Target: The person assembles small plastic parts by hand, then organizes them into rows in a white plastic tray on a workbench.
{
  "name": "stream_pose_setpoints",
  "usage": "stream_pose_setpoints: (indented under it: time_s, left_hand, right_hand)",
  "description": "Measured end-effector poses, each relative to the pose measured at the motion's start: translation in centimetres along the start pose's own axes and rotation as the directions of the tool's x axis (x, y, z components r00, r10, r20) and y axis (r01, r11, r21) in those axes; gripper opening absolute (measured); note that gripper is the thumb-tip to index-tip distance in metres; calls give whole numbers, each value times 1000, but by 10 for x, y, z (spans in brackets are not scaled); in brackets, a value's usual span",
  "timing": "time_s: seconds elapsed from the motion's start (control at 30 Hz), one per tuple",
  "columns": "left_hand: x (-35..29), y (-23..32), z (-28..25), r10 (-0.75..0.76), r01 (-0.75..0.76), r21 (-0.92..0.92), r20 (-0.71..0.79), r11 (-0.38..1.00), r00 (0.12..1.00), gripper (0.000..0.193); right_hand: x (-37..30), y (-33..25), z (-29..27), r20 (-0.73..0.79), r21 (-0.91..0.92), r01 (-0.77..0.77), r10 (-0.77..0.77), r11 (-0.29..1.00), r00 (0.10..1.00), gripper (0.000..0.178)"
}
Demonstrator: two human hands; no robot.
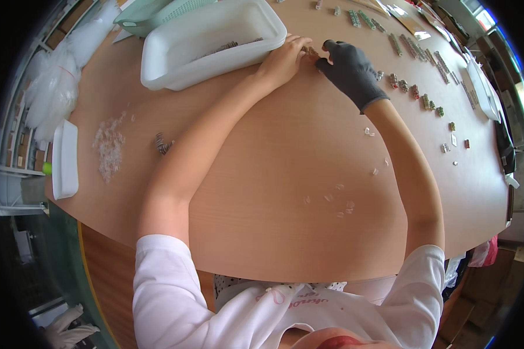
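Far out on the table, my bare left hand (282,63) has its fingertips closed on a short brownish ridged stack of small pieces (311,52). My right hand (353,71), in a dark grey glove, is at the right end of that stack. Its thumb and forefinger are curved with a gap between them, and the thumb is close to the stack; whether it touches cannot be made out. A white rectangular tub (215,65) stands just left of my left hand, with some dark ridged strips (226,47) inside.
Rows of small ridged stacks (413,90) lie to the right. Clear plastic bits (108,148) are heaped at left, and loose bits (349,206) lie nearer me. A dark coil-like stack (162,143) is by my left forearm. White trays (66,160) and a green basket (169,11) stand around.
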State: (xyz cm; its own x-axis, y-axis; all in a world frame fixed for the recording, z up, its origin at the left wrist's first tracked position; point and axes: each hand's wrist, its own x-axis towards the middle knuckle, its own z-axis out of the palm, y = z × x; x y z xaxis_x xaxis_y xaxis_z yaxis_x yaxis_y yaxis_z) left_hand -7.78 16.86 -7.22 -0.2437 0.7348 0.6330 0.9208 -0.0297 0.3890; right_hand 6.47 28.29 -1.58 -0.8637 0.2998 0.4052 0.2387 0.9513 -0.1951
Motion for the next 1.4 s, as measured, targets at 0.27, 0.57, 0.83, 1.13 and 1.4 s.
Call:
stream_pose_setpoints:
  time_s: [0.27,0.57,0.83,1.13,1.4]
  left_hand:
    - [-9,-21,-17,-134,145,272,-60,951,989,20]
    - [5,9,-20,250,-254,29,102,967,963,47]
    - [6,5,-19,206,-184,-180,113,966,972,13]
    - [3,0,-23,112,-12,-446,197,895,974,17]
    - [4,-1,-23,49,62,-376,277,924,960,16]
  right_hand:
    - [-10,-10,3,108,21,-118,115,993,987,25]
    - [-18,-13,8,80,82,-117,111,990,991,24]
    - [-21,-15,3,102,50,-211,205,976,973,26]
    - [-28,-13,3,51,247,-170,163,954,985,25]
    - [-27,-10,5,52,167,-129,122,977,991,26]
